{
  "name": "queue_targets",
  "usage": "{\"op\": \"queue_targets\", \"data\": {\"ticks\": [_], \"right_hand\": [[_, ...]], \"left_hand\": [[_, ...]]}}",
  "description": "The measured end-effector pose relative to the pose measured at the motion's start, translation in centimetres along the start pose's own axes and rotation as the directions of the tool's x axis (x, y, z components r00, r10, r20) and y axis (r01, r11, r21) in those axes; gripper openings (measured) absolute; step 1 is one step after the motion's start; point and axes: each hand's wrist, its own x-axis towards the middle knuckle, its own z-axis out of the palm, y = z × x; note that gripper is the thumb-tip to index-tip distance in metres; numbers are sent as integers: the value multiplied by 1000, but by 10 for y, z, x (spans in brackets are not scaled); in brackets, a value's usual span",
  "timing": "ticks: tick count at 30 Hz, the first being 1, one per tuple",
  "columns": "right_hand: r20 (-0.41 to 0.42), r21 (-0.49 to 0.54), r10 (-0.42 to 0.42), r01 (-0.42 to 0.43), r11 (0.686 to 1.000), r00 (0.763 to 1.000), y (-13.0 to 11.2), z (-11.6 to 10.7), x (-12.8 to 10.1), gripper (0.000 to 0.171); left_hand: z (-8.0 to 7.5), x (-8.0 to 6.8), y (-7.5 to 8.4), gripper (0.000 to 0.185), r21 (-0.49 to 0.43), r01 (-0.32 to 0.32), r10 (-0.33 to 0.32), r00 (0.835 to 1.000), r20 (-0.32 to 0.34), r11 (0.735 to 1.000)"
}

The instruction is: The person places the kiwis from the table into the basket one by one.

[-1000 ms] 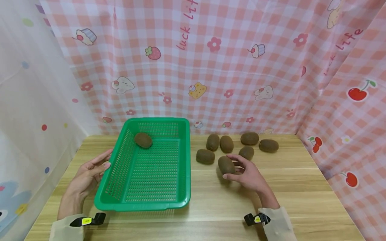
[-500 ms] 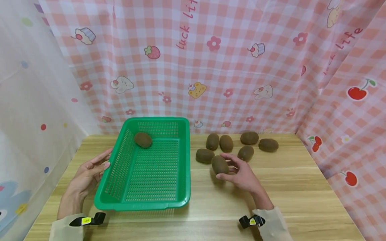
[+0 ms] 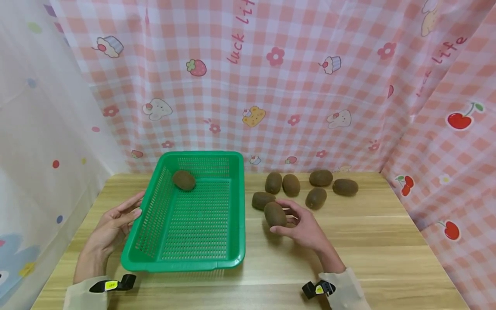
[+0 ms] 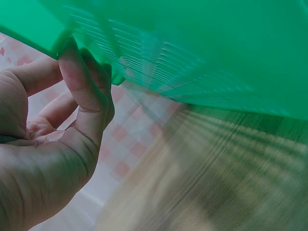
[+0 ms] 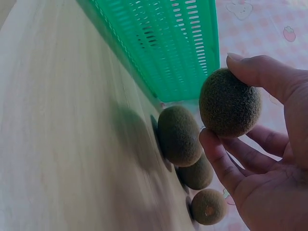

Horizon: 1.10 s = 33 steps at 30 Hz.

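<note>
My right hand (image 3: 280, 216) grips a brown kiwi (image 3: 275, 214) just above the wooden table, a little right of the green mesh basket (image 3: 186, 260). In the right wrist view the kiwi (image 5: 230, 102) sits between thumb and fingers. One kiwi (image 3: 184, 180) lies in the basket's far left corner. My left hand (image 3: 135, 207) rests with straight fingers against the basket's left wall (image 4: 192, 38) and holds nothing.
Several loose kiwis lie on the table right of the basket, among them one (image 3: 261, 199) close behind the held fruit, one (image 3: 316, 198) and one (image 3: 345, 187). Pink checked cloth walls off the back and right; a pale curtain hangs at the left.
My right hand has carried its kiwi leftward, nearer the basket. The left hand, the basket and the other kiwis have stayed put.
</note>
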Motion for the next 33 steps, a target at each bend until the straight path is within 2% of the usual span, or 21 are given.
{"op": "queue_targets", "data": {"ticks": [9,26,33], "right_hand": [[-2,-44,-18,18,999,1000,-10,5,7,74],[9,-37,-24,24,999,1000,-34,8,21,71],[-16,-71,-44,42,997,999,-40,9,27,71]], "left_hand": [[0,0,-2,53,-35,-5,5,1000,11,999],[-1,-3,-1,53,-31,2,-2,1000,-3,1000],[-2,-1,-1,53,-18,-5,6,1000,12,1000]]}}
